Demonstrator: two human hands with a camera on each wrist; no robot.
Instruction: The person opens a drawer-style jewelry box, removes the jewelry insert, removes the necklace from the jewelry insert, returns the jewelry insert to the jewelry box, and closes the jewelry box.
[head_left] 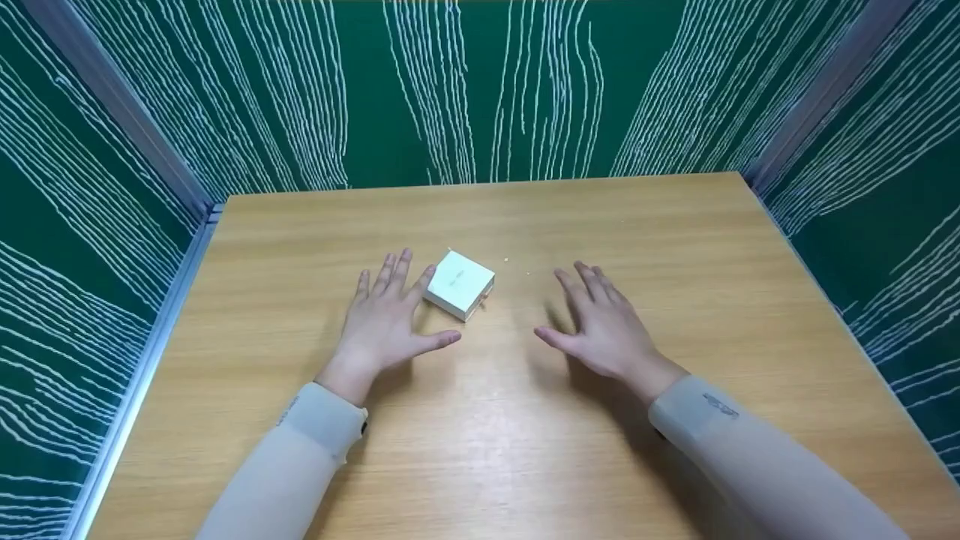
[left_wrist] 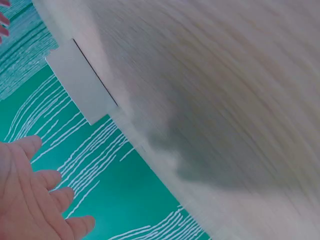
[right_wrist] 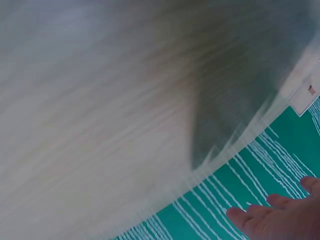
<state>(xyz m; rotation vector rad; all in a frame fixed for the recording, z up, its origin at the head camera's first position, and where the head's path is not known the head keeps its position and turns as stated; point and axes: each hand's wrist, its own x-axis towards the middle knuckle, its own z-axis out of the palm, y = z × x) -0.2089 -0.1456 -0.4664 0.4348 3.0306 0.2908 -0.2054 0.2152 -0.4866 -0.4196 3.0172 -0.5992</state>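
the left hand (head_left: pixel 384 322) spreads its fingers wide beside a white box (head_left: pixel 460 281), which lies on the tabletop (head_left: pixel 480 450) between both hands; whether the index fingertip touches it cannot be told. the right hand (head_left: pixel 611 330), thumb wide of its extended fingers, is farther off.

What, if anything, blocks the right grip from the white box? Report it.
Nothing visible stands in the way: between the right grip and the white box lies tabletop with a couple of tiny pale specks. The left grip is on the box's other side.
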